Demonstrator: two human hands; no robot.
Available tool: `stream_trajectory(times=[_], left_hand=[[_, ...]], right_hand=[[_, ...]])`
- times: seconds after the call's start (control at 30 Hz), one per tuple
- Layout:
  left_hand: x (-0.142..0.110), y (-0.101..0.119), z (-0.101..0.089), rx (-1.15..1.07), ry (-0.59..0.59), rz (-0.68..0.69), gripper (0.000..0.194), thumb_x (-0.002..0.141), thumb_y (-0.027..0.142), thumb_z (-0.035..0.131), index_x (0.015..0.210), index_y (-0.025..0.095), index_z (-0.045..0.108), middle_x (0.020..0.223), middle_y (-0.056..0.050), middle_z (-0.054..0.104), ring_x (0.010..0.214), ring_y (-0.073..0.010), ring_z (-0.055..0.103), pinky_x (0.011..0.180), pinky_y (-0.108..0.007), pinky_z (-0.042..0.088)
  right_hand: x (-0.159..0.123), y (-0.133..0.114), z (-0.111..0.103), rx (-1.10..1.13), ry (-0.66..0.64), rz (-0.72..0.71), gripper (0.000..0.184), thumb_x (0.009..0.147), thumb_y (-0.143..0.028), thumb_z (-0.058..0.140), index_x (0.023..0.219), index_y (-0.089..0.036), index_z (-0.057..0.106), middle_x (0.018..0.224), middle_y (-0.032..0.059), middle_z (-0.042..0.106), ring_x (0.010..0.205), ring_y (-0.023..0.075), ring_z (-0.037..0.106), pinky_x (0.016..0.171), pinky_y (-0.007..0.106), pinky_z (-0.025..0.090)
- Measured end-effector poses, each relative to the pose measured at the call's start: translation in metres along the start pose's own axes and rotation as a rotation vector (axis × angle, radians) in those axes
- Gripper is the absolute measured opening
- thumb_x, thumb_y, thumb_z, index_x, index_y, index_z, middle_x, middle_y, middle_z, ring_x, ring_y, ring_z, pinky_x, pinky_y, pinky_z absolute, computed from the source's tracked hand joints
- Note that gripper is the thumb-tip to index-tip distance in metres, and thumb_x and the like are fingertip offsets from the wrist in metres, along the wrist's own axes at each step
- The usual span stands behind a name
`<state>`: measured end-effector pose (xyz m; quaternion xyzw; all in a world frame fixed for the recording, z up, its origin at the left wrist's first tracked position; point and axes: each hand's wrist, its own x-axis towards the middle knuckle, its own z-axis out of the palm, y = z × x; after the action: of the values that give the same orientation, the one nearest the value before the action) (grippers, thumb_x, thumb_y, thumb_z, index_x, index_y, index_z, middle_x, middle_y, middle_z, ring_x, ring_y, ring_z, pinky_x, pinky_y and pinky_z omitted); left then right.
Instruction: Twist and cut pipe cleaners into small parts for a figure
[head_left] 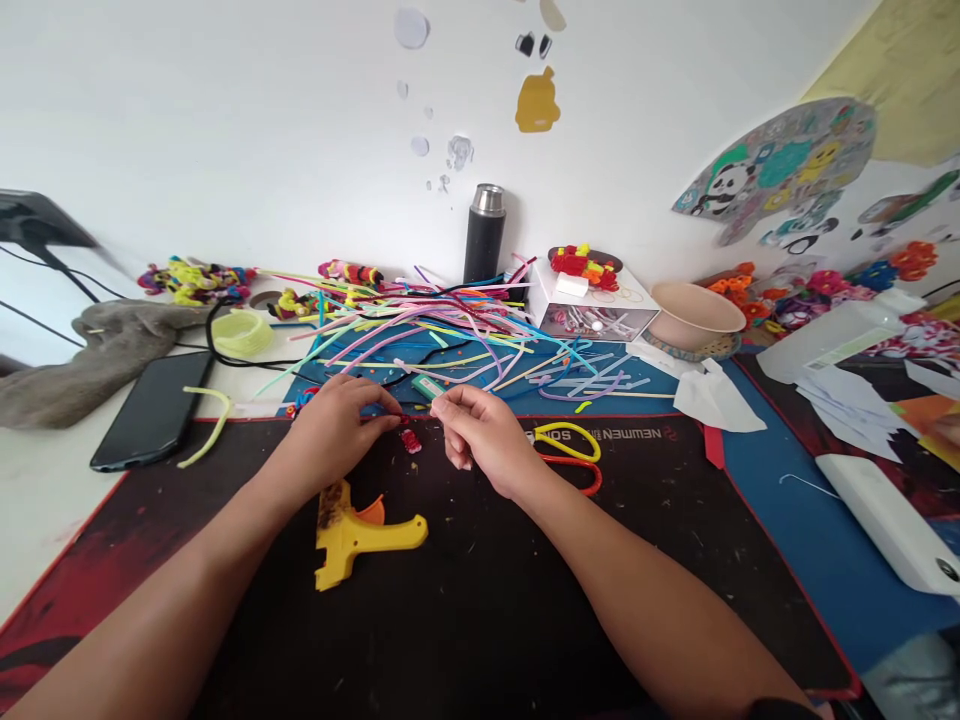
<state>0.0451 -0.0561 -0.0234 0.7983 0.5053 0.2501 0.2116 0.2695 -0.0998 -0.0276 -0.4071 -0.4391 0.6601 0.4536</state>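
Observation:
My left hand (335, 424) is over the black mat's far edge, thumb and forefinger pinched on a small dark red fuzzy piece (404, 419), mostly hidden by the fingertips. Just below it, a crimson fuzzy scrap (411, 441) lies on the mat. To the right, my right hand (481, 432) is closed in a pinch; whatever is in its fingertips is too small to make out. A green packet-like item (427, 387) lies right behind those fingertips. Nearer me rests a yellow glue gun (367, 538) with an orange trigger. Scissors (574, 441) with yellow and red handles lie beside my right wrist.
Many coloured pipe cleaners (450, 320) are heaped along the back. Behind them stand a black flask (484, 235) and a white box (589, 300). A beige bowl (694, 315) is at right, a phone (154, 410) at left. A white device (889, 520) lies far right.

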Motion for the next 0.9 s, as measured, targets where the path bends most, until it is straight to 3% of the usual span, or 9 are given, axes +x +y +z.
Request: stream_trajectory(times=[0.13,0.4,0.5,0.63,0.73,0.9], left_hand=[[0.001,-0.007,0.008,0.13,-0.027,0.109,0.014,0.087,0.033,0.07,0.08,0.027,0.08,0.093,-0.01,0.081,0.097,-0.0361,0.067,0.097,-0.051,0.049],[-0.001,-0.008,0.012,0.299,-0.054,0.178,0.026,0.096,0.032,0.061,0.09,0.022,0.084,0.093,-0.014,0.08,0.094,-0.037,0.064,0.093,-0.053,0.048],[-0.001,-0.011,0.012,0.289,-0.054,0.179,0.032,0.1,0.034,0.056,0.096,0.021,0.085,0.098,-0.014,0.081,0.095,-0.0369,0.065,0.095,-0.053,0.048],[-0.001,-0.012,0.007,0.214,0.044,0.15,0.033,0.102,0.038,0.056,0.106,0.021,0.084,0.103,-0.015,0.082,0.102,-0.0376,0.066,0.096,-0.051,0.049],[-0.003,-0.005,0.001,0.158,0.077,0.177,0.025,0.1,0.037,0.061,0.1,0.025,0.083,0.098,-0.011,0.08,0.101,-0.0348,0.066,0.096,-0.047,0.049],[-0.007,0.006,0.0,0.148,-0.113,0.327,0.017,0.099,0.03,0.066,0.098,0.027,0.082,0.091,-0.007,0.075,0.094,-0.0297,0.062,0.087,-0.042,0.048]], right_hand=[[-0.001,0.0,0.002,-0.022,-0.003,0.013,0.042,0.087,-0.059,0.079,0.09,-0.022,0.06,0.052,-0.0112,0.05,0.04,0.0093,0.047,0.041,0.023,0.03],[-0.001,0.0,0.002,-0.105,-0.004,0.019,0.041,0.089,-0.06,0.076,0.091,-0.023,0.06,0.052,-0.0108,0.051,0.041,0.0105,0.048,0.042,0.023,0.033],[-0.001,0.002,0.001,-0.163,-0.002,-0.001,0.037,0.093,-0.058,0.073,0.092,-0.023,0.061,0.052,-0.0099,0.052,0.041,0.011,0.049,0.043,0.023,0.034],[-0.001,0.004,0.0,-0.294,0.008,-0.067,0.028,0.1,-0.049,0.068,0.091,-0.023,0.061,0.055,-0.0082,0.054,0.042,0.0112,0.05,0.047,0.025,0.037],[-0.003,0.006,0.001,-0.396,0.02,-0.118,0.025,0.102,-0.046,0.067,0.092,-0.024,0.062,0.062,-0.0064,0.057,0.045,0.0116,0.052,0.049,0.026,0.039],[-0.005,0.007,0.001,-0.502,0.057,-0.163,0.023,0.102,-0.046,0.067,0.092,-0.025,0.065,0.065,-0.0039,0.058,0.052,0.0142,0.051,0.052,0.027,0.036]])
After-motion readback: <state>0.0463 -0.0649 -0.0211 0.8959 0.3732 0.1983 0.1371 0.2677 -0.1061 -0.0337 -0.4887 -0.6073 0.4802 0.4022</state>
